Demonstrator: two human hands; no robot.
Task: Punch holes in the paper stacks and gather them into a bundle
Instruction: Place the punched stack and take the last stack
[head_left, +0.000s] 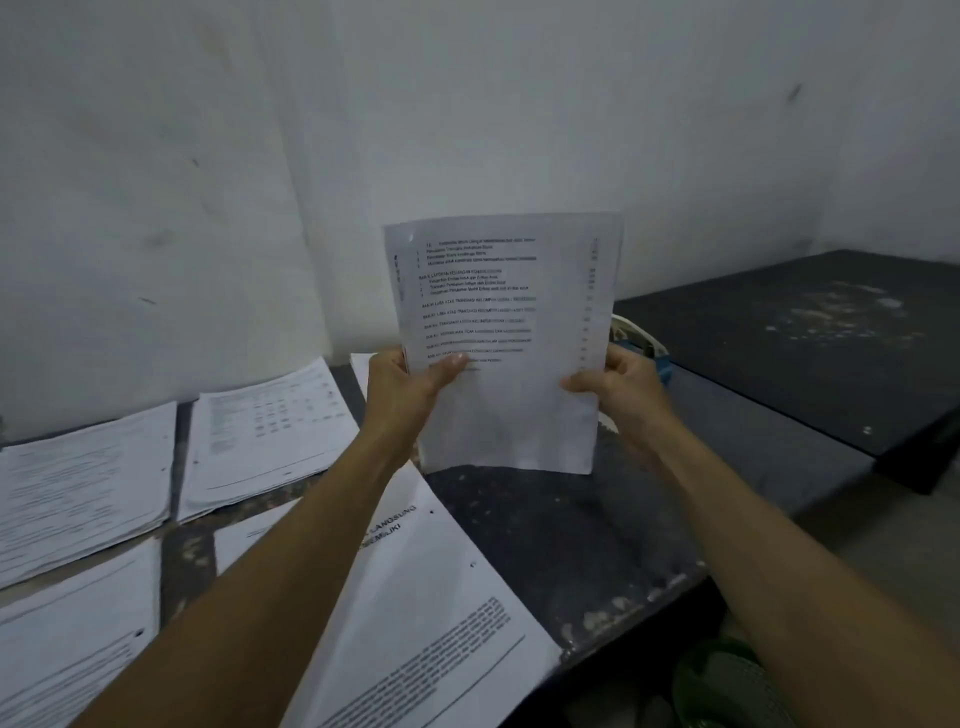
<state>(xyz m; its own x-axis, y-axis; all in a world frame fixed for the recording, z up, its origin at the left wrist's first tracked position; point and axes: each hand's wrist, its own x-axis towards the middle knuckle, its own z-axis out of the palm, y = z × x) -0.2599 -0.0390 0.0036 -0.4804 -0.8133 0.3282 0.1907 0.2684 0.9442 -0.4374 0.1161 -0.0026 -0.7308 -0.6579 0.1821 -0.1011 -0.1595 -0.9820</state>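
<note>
Over the counter, centre: a held paper stack (506, 343) stands upright, its bottom edge touching or just above the dark counter (561, 540); which of the two I cannot tell.
Held stack face: printed lines of text run down the upper part, too blurred to read; the lower part is blank white.
Left hand (410, 384): grips the stack's left edge, thumb across the front of the sheet, fingers curled behind.
Right hand (623, 389): grips the right edge low down, thumb tip on the front, fingers curled round the back.
Near centre: a large printed stack (431, 623) lies flat on the counter under the left forearm, with small dark holes along its right margin and its near corner overhanging the counter's edge.
Far left: two more stacks lie side by side, one at the left edge (83, 488) and one to its right (270, 431), close but apart.
Near left: another stack (67, 639) lies flat, cut off by the frame.
Behind the right hand: a blue and white object (641, 345) peeks out, mostly hidden; what it is I cannot tell.
Far right: a second dark surface (810, 343) with pale smudges stands beside the counter.
Background: a pale wall (467, 104) with small marks.
</note>
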